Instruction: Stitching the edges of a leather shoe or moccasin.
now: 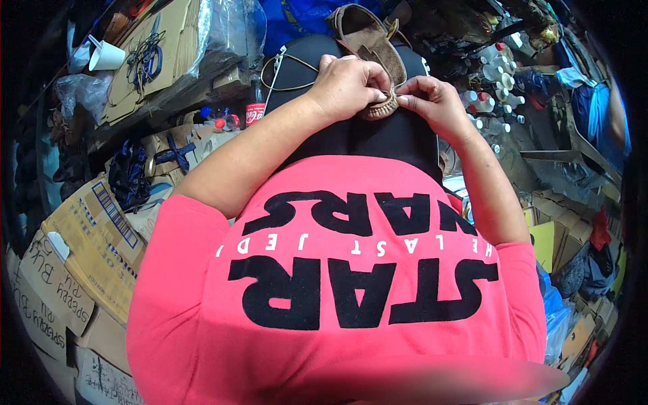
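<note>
Both hands pinch one end of a brown leather shoe upper (370, 50) lying on the person's black-clad lap: left hand (347, 86) clenched over the stitched edge, right hand (432, 100) gripping it with fingertips. A slipping pinch could pucker the seam, I judge. Any needle or thread is hidden under the fingers; bottles (496, 94) beyond blur together.

Short-sleeved pink T-shirt (337, 297) with bold black lettering, black trousers (364, 138), bare forearms.
</note>
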Demonstrator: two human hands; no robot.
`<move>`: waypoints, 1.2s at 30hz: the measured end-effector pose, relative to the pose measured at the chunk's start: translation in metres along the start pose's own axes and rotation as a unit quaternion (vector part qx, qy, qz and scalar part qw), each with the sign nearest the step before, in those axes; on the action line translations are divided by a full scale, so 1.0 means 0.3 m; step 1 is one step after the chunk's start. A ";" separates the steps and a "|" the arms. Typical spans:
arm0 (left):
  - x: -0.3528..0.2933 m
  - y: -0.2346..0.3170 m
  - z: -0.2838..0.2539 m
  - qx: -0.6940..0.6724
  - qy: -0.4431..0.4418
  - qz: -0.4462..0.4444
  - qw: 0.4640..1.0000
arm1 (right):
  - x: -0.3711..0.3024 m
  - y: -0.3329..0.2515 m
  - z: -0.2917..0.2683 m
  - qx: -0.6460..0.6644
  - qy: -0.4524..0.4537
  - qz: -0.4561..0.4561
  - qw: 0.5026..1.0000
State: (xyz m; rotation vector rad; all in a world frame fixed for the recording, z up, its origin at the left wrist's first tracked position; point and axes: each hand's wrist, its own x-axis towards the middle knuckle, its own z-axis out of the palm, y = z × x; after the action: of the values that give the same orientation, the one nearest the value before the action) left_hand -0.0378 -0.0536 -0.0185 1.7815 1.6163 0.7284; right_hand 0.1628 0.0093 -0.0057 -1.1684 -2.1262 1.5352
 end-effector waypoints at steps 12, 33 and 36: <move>-0.035 -0.001 -0.091 0.178 -0.020 0.119 0.977 | -0.007 0.099 -0.067 0.068 -0.009 -0.032 0.997; 0.023 0.073 -0.046 0.109 -0.088 0.025 0.990 | -0.075 0.092 -0.038 -0.014 0.027 -0.047 0.998; 0.029 0.091 -0.040 0.161 -0.093 0.006 0.982 | -0.090 0.106 -0.055 0.140 -0.009 0.038 0.989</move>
State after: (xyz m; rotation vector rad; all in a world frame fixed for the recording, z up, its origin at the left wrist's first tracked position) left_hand -0.0280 -0.0456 0.0100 2.0184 1.6677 0.3021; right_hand 0.2045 0.0041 -0.0210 -1.1502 -1.8176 1.8128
